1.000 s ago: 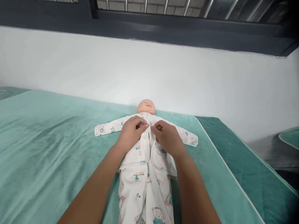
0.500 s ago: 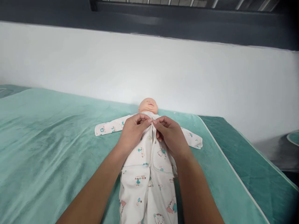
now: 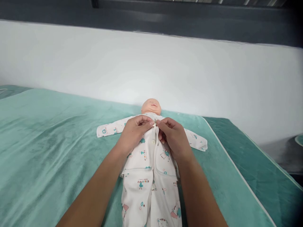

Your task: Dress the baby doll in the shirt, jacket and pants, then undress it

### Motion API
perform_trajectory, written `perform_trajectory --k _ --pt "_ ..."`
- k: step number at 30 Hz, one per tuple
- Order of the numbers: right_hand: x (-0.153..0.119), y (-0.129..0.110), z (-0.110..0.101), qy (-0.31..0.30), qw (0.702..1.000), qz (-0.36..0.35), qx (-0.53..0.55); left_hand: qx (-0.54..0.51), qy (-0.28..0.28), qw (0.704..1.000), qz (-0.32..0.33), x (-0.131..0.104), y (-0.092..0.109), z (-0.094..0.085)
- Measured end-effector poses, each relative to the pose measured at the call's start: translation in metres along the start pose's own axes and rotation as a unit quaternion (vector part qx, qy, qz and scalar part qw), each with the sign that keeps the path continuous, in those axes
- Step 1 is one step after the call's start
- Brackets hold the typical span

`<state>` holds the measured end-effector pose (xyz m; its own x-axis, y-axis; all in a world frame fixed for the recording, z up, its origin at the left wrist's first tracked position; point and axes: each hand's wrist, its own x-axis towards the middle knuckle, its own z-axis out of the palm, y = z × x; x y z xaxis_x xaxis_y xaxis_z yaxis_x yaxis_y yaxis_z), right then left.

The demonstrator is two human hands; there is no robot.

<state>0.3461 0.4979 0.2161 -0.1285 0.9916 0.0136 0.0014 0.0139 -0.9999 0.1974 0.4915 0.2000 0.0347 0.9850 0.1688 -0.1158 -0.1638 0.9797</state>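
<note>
A baby doll (image 3: 151, 106) lies on its back, dressed in a white baby shirt (image 3: 139, 162) with printed animals and letters. Its sleeves spread out to both sides. White baby trousers (image 3: 163, 198) with a similar print cover the legs. My left hand (image 3: 136, 130) pinches the shirt's front edge just below the neck. Close beside it, my right hand (image 3: 174, 134) pinches the other front edge between thumb and forefinger. A small button (image 3: 153, 142) shows on the front opening below my fingertips. What lies exactly between the fingertips is too small to make out.
A light green blanket (image 3: 59, 142) with soft creases lies under the doll. Darker green quilted bedding (image 3: 248, 148) shows to the right of its white edge. Behind the doll's head rises a white wall (image 3: 151, 66), with a dark beam (image 3: 151, 19) above.
My hands stay at the upper shirt front, with the right fingertips slightly farther from the left. The button below shows more plainly. The view has shifted a little.
</note>
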Motion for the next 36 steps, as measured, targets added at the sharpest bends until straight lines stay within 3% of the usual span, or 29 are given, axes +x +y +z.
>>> perform_trajectory --k 11,20,36 --pt "0.002 0.004 -0.001 -0.011 1.0 -0.009 -0.001 0.043 -0.016 0.999 0.01 0.001 -0.003 -0.001" --pt "-0.002 0.0 0.001 -0.004 0.994 -0.028 -0.103 0.095 -0.046 0.994 0.041 -0.002 0.003 -0.004" --pt "0.002 0.005 0.001 -0.05 0.997 -0.021 -0.056 0.187 -0.038 0.981 0.023 -0.004 0.008 0.0"
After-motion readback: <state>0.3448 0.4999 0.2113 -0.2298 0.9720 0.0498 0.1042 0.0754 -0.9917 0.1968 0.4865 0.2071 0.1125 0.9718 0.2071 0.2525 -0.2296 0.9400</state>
